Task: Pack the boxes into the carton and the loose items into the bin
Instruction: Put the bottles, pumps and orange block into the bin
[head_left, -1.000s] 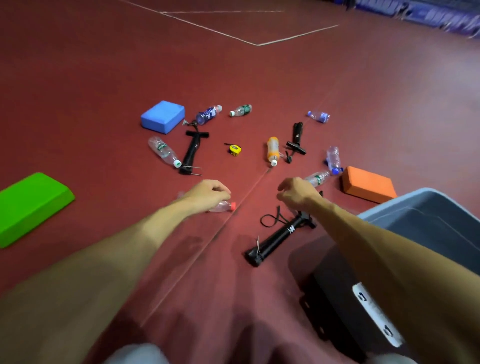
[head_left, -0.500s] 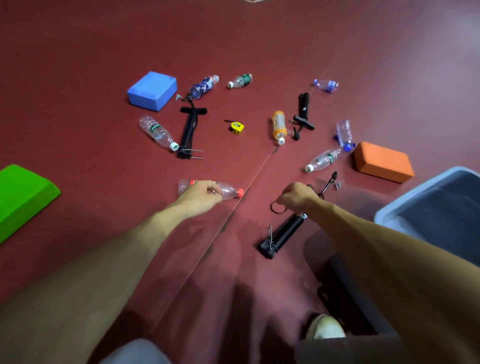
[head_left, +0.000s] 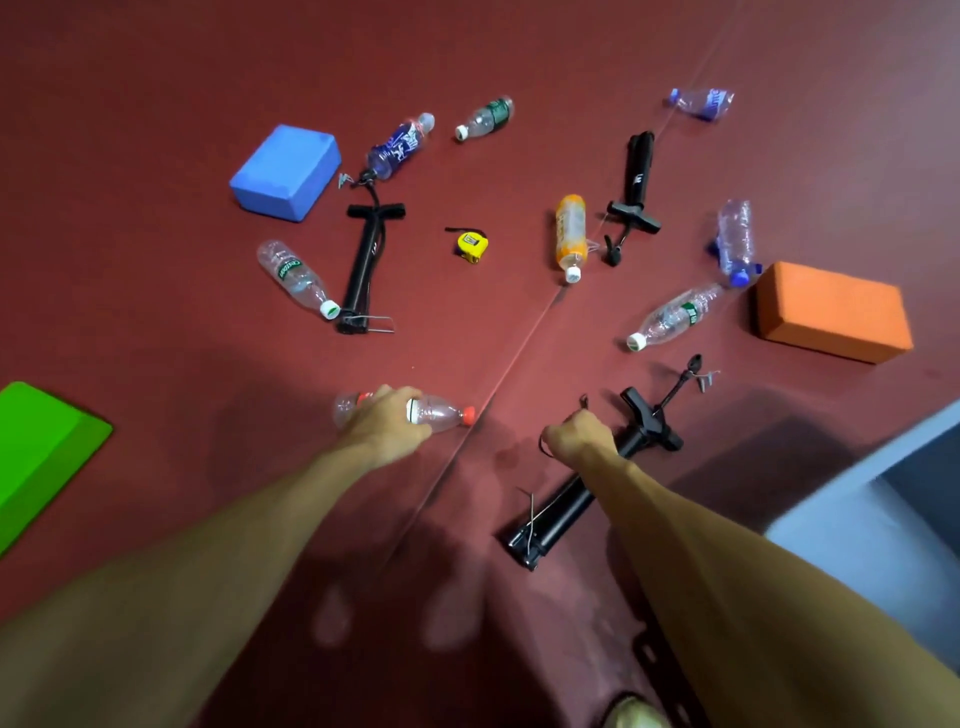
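Observation:
My left hand (head_left: 387, 423) is closed over a clear bottle with a red cap (head_left: 441, 413) lying on the red floor. My right hand (head_left: 576, 436) grips the shaft of a black hand pump (head_left: 556, 514) that lies diagonally, its T-handle (head_left: 644, 413) beyond my fist. The grey bin (head_left: 883, 509) stands at the right edge. Three foam blocks lie about: blue (head_left: 285, 171), orange (head_left: 831, 312), green (head_left: 36, 457).
Scattered further out are several plastic bottles, among them an orange one (head_left: 570, 234) and a clear one (head_left: 672, 317), two more black pumps (head_left: 363, 265) (head_left: 636, 182) and a yellow tape measure (head_left: 470, 247). A shoe tip (head_left: 631, 712) shows at the bottom.
Both hands have lowered and closed: the left on the red-capped bottle, the right on the near pump's shaft. The view has tilted down, so the scattered items appear nearer.

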